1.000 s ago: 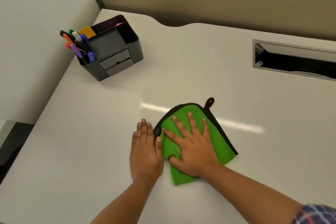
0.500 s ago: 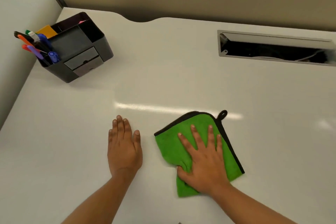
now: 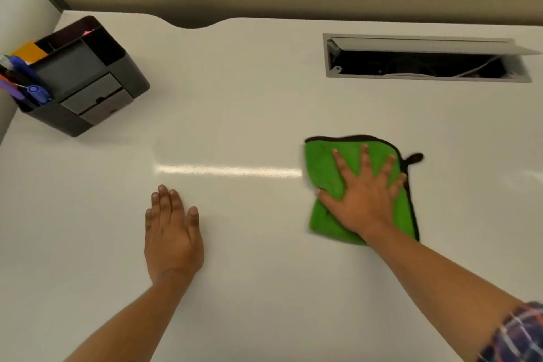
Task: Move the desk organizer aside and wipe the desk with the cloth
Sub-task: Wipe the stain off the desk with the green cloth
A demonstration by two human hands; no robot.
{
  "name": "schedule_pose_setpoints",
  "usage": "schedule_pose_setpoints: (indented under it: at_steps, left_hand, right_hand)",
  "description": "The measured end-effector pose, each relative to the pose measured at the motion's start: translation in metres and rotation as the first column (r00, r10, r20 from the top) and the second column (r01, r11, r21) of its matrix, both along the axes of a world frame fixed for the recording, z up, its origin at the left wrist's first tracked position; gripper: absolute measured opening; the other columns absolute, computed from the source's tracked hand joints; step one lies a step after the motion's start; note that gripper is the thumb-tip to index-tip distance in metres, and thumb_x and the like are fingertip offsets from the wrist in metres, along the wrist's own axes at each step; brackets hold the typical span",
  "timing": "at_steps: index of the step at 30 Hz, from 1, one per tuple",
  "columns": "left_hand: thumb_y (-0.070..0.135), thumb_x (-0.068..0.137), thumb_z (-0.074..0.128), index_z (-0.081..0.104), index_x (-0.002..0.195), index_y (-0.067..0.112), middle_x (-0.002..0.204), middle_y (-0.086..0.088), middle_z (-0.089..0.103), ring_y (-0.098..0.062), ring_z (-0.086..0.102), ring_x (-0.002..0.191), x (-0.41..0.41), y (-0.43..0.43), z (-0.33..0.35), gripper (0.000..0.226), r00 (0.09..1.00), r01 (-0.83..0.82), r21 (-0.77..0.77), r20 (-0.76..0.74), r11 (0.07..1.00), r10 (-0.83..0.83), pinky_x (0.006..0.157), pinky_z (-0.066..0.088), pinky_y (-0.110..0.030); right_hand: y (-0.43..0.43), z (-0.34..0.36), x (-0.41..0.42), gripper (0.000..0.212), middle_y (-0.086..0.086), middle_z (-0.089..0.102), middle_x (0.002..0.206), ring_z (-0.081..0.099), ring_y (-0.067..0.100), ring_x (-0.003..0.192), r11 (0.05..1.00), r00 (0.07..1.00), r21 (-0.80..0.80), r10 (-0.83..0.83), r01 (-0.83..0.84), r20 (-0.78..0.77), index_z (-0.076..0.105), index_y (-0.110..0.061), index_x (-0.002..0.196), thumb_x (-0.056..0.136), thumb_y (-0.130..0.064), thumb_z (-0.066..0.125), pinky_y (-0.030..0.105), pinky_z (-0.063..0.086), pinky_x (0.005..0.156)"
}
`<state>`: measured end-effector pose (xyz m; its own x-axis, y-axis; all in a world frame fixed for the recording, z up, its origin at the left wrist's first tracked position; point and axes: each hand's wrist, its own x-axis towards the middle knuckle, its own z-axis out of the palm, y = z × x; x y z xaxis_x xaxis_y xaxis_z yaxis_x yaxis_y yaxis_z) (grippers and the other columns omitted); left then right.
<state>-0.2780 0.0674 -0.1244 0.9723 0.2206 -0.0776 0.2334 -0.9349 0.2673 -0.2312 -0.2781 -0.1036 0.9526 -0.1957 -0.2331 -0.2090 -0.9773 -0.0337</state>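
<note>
A green cloth (image 3: 324, 164) with a black border and hanging loop lies flat on the white desk (image 3: 249, 103), right of centre. My right hand (image 3: 363, 200) presses flat on it with the fingers spread. My left hand (image 3: 172, 232) rests palm down on the bare desk, well to the left of the cloth, holding nothing. The black desk organizer (image 3: 88, 79) stands at the far left corner, with pens and an orange pad in its compartments and two small drawers facing me.
An open cable slot (image 3: 423, 63) with a raised grey lid is set into the desk at the back right. A beige partition wall runs behind the desk, and a light wall stands on the left beside the organizer.
My right hand has slid the cloth to the right across the desk, away from my left hand. The left hand has stayed flat on the desk, and the view has shifted right.
</note>
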Motion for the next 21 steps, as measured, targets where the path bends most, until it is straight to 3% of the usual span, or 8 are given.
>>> schedule_pose_setpoints:
  at_steps: [5, 10, 15, 18, 21]
  left_hand:
    - [0.047, 0.098, 0.004, 0.019, 0.151, 0.006, 0.162, -0.008, 0.012, -0.017, 0.003, 0.149, -0.001, 0.002, 0.001, 0.069, 1.0, -0.006, -0.02, 0.009, 1.0, 0.006, 0.12, 0.004, -0.036]
    - [0.047, 0.097, 0.004, 0.02, 0.151, 0.006, 0.162, -0.008, 0.012, -0.018, 0.004, 0.149, -0.001, 0.0, 0.003, 0.07, 1.0, -0.01, -0.037, 0.012, 0.999, 0.011, 0.12, 0.004, -0.037]
    - [0.05, 0.096, 0.003, 0.022, 0.15, 0.006, 0.161, -0.01, 0.016, -0.022, 0.008, 0.148, 0.0, 0.0, 0.002, 0.072, 1.0, -0.014, -0.05, 0.023, 0.999, 0.015, 0.12, 0.008, -0.039]
    - [0.05, 0.096, 0.003, 0.023, 0.15, 0.007, 0.161, -0.01, 0.016, -0.023, 0.008, 0.148, 0.001, 0.001, -0.001, 0.072, 1.0, -0.016, -0.039, 0.023, 0.999, 0.017, 0.119, 0.008, -0.038]
    - [0.049, 0.096, 0.003, 0.023, 0.149, 0.005, 0.16, -0.012, 0.016, -0.024, 0.008, 0.148, 0.002, 0.003, -0.004, 0.071, 1.0, -0.002, -0.029, 0.014, 1.0, 0.002, 0.119, 0.006, -0.036]
  right_hand:
    - [0.035, 0.003, -0.024, 0.092, 0.007, 0.015, 0.168, 0.002, 0.056, 0.148, 0.966, 0.967, 0.043, 0.252, -0.254, 0.049, 0.013, -0.054, 0.153, 0.071, -0.082, 0.042, 0.079, 0.008, 0.11]
    - [0.006, -0.002, -0.125, 0.097, 0.004, 0.017, 0.168, 0.001, 0.051, 0.151, 0.95, 0.953, 0.087, 0.293, -0.299, 0.071, 0.018, -0.052, 0.154, 0.067, -0.08, 0.051, 0.077, 0.01, 0.112]
    - [-0.07, -0.007, -0.195, 0.099, 0.003, 0.016, 0.168, 0.002, 0.046, 0.152, 0.995, 0.995, 0.015, 0.097, -0.097, -0.003, 0.019, -0.048, 0.155, 0.067, -0.082, 0.051, 0.071, 0.014, 0.114]
    - [-0.114, -0.002, -0.168, 0.094, 0.0, 0.02, 0.167, 0.01, 0.044, 0.151, 0.996, 0.996, -0.018, -0.083, 0.082, -0.014, 0.019, -0.049, 0.155, 0.07, -0.08, 0.046, 0.071, 0.022, 0.111]
    - [-0.142, 0.0, -0.103, 0.086, 0.001, 0.021, 0.166, 0.013, 0.045, 0.149, 0.969, 0.969, -0.015, -0.246, 0.246, 0.021, 0.019, -0.051, 0.153, 0.075, -0.08, 0.037, 0.073, 0.021, 0.111]
